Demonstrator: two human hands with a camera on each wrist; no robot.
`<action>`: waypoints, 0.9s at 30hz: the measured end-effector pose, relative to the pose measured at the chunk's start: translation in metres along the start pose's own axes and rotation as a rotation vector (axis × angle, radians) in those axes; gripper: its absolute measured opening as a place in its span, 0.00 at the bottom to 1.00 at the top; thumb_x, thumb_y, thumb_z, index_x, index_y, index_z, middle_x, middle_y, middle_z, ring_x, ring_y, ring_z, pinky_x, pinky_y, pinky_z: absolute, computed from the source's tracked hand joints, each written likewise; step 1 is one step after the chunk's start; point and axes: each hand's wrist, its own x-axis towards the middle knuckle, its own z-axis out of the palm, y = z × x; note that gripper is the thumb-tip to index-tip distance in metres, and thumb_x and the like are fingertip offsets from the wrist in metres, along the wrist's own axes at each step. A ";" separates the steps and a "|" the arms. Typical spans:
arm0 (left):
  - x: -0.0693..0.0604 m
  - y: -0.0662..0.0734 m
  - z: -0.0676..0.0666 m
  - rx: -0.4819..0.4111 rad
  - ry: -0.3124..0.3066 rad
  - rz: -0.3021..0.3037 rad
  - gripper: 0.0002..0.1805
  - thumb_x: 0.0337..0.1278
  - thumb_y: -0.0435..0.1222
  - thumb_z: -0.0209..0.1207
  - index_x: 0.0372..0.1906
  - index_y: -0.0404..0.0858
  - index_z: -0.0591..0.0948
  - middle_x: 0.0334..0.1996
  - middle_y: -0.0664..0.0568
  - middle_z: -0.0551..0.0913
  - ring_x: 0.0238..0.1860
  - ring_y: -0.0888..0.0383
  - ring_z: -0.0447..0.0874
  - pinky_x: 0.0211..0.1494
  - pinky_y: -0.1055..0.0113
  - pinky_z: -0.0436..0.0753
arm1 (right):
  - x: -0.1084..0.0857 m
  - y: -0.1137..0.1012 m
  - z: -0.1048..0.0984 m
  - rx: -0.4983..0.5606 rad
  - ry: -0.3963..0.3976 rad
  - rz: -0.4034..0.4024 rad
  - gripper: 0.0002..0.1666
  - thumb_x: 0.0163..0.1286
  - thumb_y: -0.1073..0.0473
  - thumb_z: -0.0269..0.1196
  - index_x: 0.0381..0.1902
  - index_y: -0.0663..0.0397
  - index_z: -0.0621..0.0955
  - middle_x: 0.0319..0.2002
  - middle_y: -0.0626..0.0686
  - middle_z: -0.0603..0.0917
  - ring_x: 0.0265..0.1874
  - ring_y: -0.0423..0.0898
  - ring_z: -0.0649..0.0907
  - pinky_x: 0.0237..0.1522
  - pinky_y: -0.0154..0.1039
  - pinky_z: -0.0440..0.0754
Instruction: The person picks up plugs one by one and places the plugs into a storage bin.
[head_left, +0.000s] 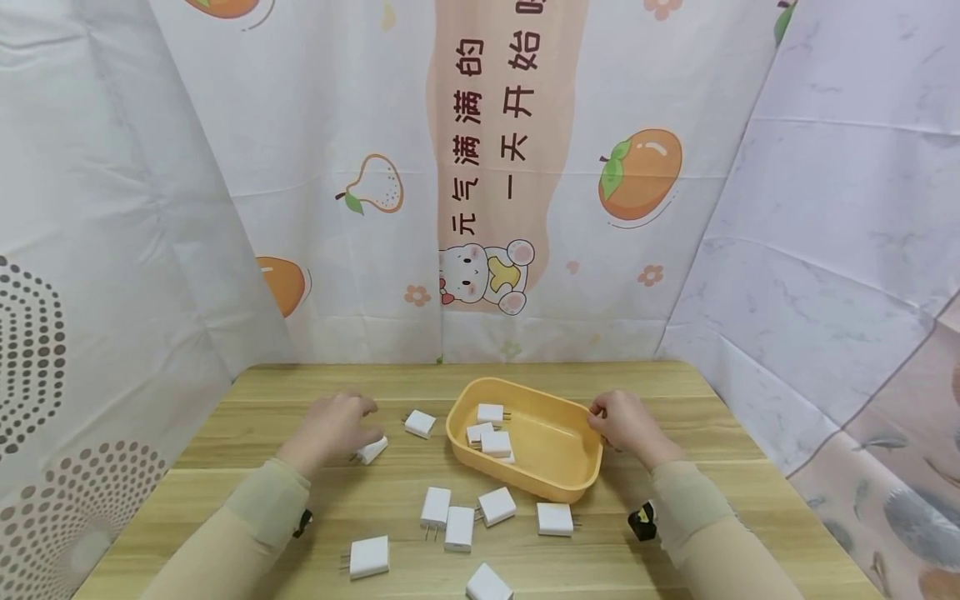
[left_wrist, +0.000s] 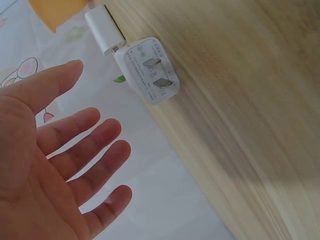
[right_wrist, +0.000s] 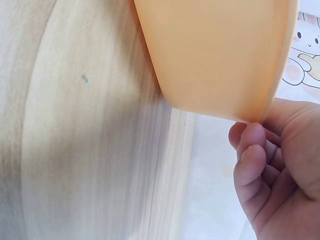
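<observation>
Stretches both arms (head_left: pixel 225 542) forward, well apart! Hovers with the left hand (head_left: pixel 332 427), with fingers parted and slightly bent, thumb clear of them; pinches with the right hand (head_left: pixel 628 423), with fingers curled in.

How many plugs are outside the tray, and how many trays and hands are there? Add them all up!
Tray: 1
Plugs outside it: 8
Left hand and right hand: 2
Total: 11

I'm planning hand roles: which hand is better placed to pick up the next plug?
Left, I'd say: the left hand holds nothing and hovers right by a plug, while the right hand grips the tray by its rim.
</observation>
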 end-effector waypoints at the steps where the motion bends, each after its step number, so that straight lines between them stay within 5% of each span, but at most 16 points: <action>1: 0.000 0.000 0.001 0.002 -0.006 -0.003 0.24 0.57 0.46 0.70 0.53 0.35 0.86 0.51 0.42 0.85 0.52 0.42 0.84 0.54 0.44 0.81 | 0.000 0.000 0.000 0.000 -0.002 0.001 0.07 0.71 0.64 0.63 0.31 0.58 0.83 0.16 0.49 0.78 0.13 0.43 0.78 0.15 0.36 0.77; 9: -0.001 -0.003 0.008 0.024 -0.035 -0.018 0.24 0.55 0.47 0.72 0.52 0.36 0.87 0.47 0.45 0.87 0.48 0.45 0.85 0.50 0.48 0.83 | 0.000 0.000 0.000 0.027 -0.014 -0.012 0.06 0.71 0.66 0.63 0.32 0.59 0.83 0.15 0.50 0.77 0.11 0.43 0.76 0.15 0.36 0.76; 17: 0.001 -0.001 0.010 -0.062 -0.162 -0.106 0.11 0.52 0.42 0.72 0.29 0.41 0.84 0.29 0.52 0.80 0.27 0.55 0.73 0.30 0.59 0.74 | 0.000 0.002 0.001 0.039 -0.018 -0.013 0.07 0.71 0.65 0.63 0.31 0.58 0.82 0.14 0.49 0.77 0.11 0.42 0.76 0.14 0.35 0.75; 21: 0.003 -0.001 0.012 -0.099 -0.180 -0.134 0.10 0.52 0.40 0.73 0.30 0.39 0.85 0.31 0.53 0.81 0.27 0.56 0.74 0.31 0.61 0.76 | 0.000 0.002 0.001 0.037 -0.019 -0.015 0.06 0.71 0.65 0.63 0.31 0.59 0.82 0.14 0.50 0.77 0.11 0.42 0.76 0.14 0.35 0.75; 27: 0.006 0.000 0.017 -0.133 -0.185 -0.136 0.15 0.51 0.35 0.71 0.17 0.41 0.78 0.16 0.56 0.73 0.17 0.61 0.64 0.21 0.67 0.66 | 0.000 0.001 0.000 0.034 -0.018 -0.010 0.06 0.71 0.65 0.63 0.32 0.59 0.83 0.15 0.50 0.77 0.12 0.43 0.77 0.15 0.35 0.76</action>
